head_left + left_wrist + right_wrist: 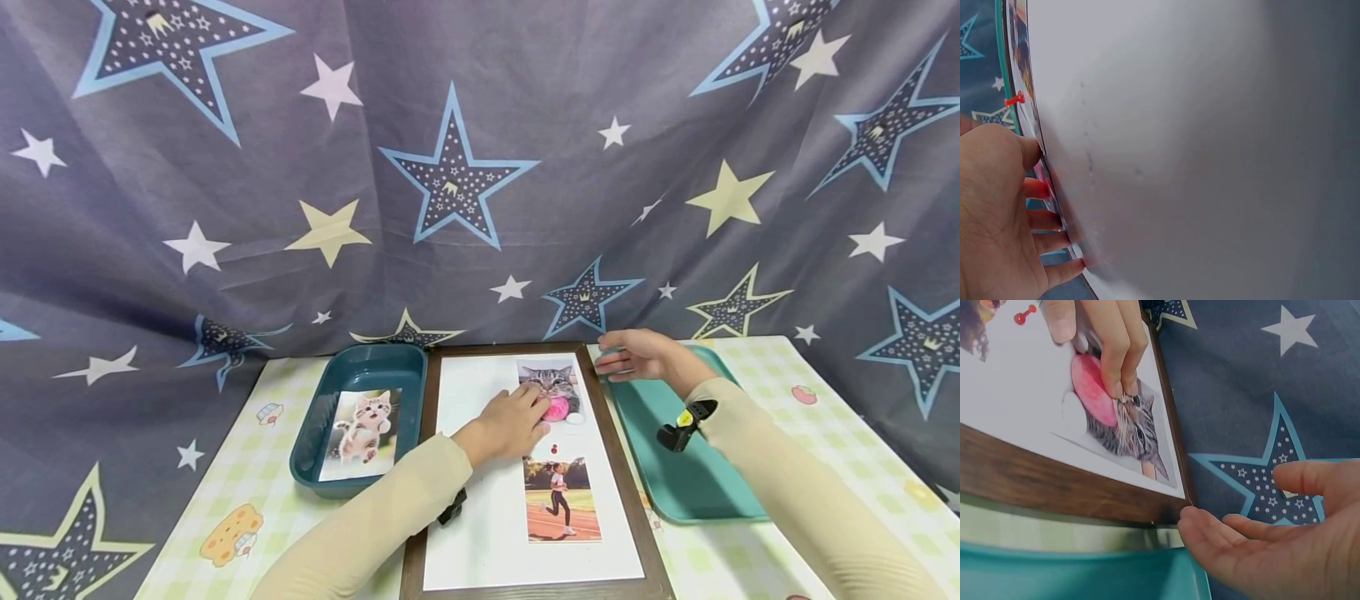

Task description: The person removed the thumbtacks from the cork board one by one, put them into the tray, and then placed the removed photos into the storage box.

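Observation:
A brown-framed white board (480, 533) lies on the table. On its upper right part is a photo of a grey tabby cat (558, 383) with a pink ball. My left hand (512, 423) rests over the left side of this photo, its fingertips touching the surface and covering part of it. Below the photo a red pushpin (554, 449) stands upright on the board, above a photo of a runner (561, 504). My right hand (637, 354) is by the frame's upper right corner, fingers spread and holding nothing; its fingertips (1190, 514) are right at the frame's corner.
Left of the board stands a dark teal tray (307, 446) with a kitten photo (363, 433) in it. A green tray (693, 450) lies to the right, under my right forearm. A star-patterned curtain (420, 283) hangs behind the checked tablecloth (802, 433).

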`<move>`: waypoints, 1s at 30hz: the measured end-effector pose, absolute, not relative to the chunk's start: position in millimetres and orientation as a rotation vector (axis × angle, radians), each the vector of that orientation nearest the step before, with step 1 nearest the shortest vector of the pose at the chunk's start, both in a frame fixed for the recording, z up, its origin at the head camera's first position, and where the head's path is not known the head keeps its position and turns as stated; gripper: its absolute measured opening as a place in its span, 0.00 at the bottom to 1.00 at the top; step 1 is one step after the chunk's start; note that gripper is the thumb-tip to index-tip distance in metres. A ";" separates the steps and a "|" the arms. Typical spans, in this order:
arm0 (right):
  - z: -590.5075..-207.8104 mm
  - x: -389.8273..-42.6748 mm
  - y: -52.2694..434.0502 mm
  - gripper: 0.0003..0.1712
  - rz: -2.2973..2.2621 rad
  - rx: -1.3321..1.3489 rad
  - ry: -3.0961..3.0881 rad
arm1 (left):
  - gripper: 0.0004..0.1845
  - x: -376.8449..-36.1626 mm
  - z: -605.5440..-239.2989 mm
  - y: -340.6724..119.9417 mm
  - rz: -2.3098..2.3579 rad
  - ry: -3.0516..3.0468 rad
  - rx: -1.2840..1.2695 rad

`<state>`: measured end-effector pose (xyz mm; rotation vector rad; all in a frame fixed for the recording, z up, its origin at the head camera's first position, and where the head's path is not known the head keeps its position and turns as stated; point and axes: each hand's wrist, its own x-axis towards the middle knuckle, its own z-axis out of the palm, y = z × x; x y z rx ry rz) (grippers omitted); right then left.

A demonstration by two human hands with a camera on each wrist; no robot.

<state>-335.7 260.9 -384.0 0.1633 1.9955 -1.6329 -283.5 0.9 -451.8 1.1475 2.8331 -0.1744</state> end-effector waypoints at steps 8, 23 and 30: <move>-384.9 -337.3 251.2 0.34 -1.649 0.168 1.934 | 0.28 -285.0 -452.5 0.7 -0.182 2.842 1.167; -393.9 -341.9 236.6 0.36 -1.561 0.230 1.916 | 0.28 -286.5 -455.8 0.6 -0.173 2.844 1.168; -396.9 -344.0 231.6 0.35 -1.553 0.250 1.925 | 0.27 -286.3 -455.5 0.4 -0.186 2.847 1.168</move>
